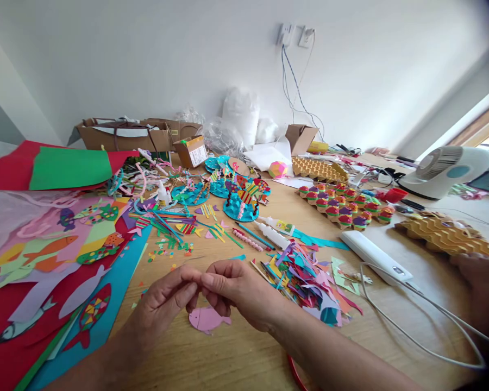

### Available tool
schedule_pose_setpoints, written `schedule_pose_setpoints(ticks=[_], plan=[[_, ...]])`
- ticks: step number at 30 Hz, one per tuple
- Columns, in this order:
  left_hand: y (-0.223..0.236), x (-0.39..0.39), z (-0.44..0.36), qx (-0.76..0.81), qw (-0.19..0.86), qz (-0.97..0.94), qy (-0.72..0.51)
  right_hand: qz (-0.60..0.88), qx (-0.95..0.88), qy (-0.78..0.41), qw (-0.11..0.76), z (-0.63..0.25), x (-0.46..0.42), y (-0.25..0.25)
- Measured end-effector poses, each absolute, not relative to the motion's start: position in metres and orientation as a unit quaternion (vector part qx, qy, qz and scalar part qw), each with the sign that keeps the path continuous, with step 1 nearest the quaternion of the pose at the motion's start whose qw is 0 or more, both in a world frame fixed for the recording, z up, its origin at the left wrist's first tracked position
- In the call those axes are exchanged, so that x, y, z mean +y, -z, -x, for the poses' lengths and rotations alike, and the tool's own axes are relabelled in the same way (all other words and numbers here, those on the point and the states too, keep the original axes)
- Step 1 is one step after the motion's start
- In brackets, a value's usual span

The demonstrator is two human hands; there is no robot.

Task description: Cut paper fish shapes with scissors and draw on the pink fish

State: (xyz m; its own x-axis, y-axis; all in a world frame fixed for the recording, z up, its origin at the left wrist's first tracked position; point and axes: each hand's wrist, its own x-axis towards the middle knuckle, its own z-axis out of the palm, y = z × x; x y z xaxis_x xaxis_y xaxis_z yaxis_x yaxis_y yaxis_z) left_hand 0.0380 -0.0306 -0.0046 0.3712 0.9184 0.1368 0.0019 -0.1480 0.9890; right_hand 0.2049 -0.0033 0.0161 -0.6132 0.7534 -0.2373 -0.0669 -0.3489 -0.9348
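Note:
My left hand [167, 297] and my right hand [238, 288] meet fingertip to fingertip above the table. Both are closed in a pinch, and whatever lies between the fingers is too small or hidden to make out. Just below them a pink paper fish [207, 320] lies flat, with a dark eye dot and a line behind its head; the fingers cover part of its upper edge. To the right of my right hand is a heap of colourful paper scraps [305, 277]. Small paper bits [173, 247] are scattered beyond my left hand.
Coloured sheets with paper fish [92, 312] cover the left side. Glue bottles [274, 235] and blue decorated discs [241, 212] stand beyond. Painted egg cartons [330, 206], a white power strip [375, 258] with cable and a fan [444, 168] are right. Another person's hand [483, 271] touches a carton.

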Motion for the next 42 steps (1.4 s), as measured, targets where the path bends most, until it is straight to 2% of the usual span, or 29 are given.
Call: schedule_pose_setpoints(ticks=[10,22,25,30,33,37,42], plan=[[0.016,-0.035,-0.040,0.340,0.496,-0.649,-0.465,0.307,-0.399,-0.812,0.296,-0.207,-0.016,-0.017],[0.008,-0.039,-0.042,0.389,0.423,-0.661,-0.482,0.366,-0.452,-0.753,0.307,-0.203,-0.015,-0.014],[0.006,-0.038,-0.040,0.397,0.383,-0.685,-0.476,0.409,-0.556,-0.660,0.297,-0.206,-0.013,-0.013],[0.005,-0.035,-0.039,0.410,0.317,-0.722,-0.459,0.463,-0.814,-0.244,0.254,-0.208,-0.014,-0.021],[0.004,-0.033,-0.040,0.437,0.284,-0.738,-0.428,0.448,-0.873,-0.094,0.166,-0.206,-0.013,-0.027],[0.002,-0.031,-0.040,0.468,0.257,-0.751,-0.389,0.419,-0.904,-0.018,0.076,-0.205,-0.011,-0.034],[0.000,-0.026,-0.037,0.462,0.266,-0.758,-0.376,0.423,-0.906,-0.011,0.009,-0.204,-0.010,-0.044]])
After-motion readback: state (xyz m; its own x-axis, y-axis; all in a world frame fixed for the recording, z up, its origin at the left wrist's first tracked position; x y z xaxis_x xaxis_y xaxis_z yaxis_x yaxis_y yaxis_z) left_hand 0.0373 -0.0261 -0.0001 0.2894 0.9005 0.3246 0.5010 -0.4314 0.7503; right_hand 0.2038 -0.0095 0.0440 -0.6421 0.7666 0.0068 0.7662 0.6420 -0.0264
